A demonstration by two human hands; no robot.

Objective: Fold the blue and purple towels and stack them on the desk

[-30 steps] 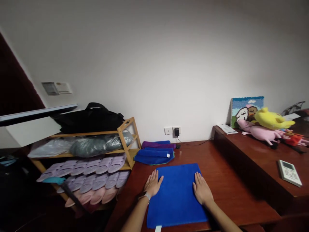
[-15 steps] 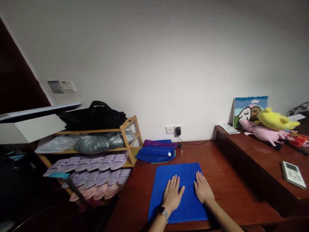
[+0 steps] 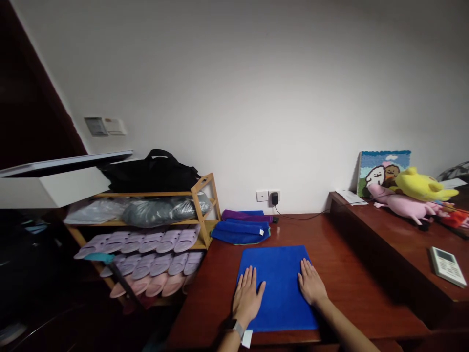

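A blue cloth (image 3: 280,283) lies spread flat on the reddish-brown table (image 3: 348,283), and a white tag (image 3: 246,338) sticks out at its near left corner. My left hand (image 3: 247,296) rests palm down on the cloth's left edge, fingers stretched out and thumb apart. On the opposite edge lies my right hand (image 3: 311,283), also flat with fingers extended. Neither hand grips anything. Behind the spread cloth, towards the wall, are folded blue cloths (image 3: 240,233) and a purple one (image 3: 234,215).
A wooden rack (image 3: 201,210) on the left holds slippers (image 3: 150,242), plastic-wrapped items and a black bag (image 3: 154,173). A black plug (image 3: 274,198) sits in the wall socket, its cord running right. The raised ledge holds plush toys (image 3: 403,205) and a white keypad device (image 3: 447,266).
My left hand has slid left from the cloth's inner area to its left edge, and the tag now shows. My right hand stays near the right edge. The view has shifted slightly.
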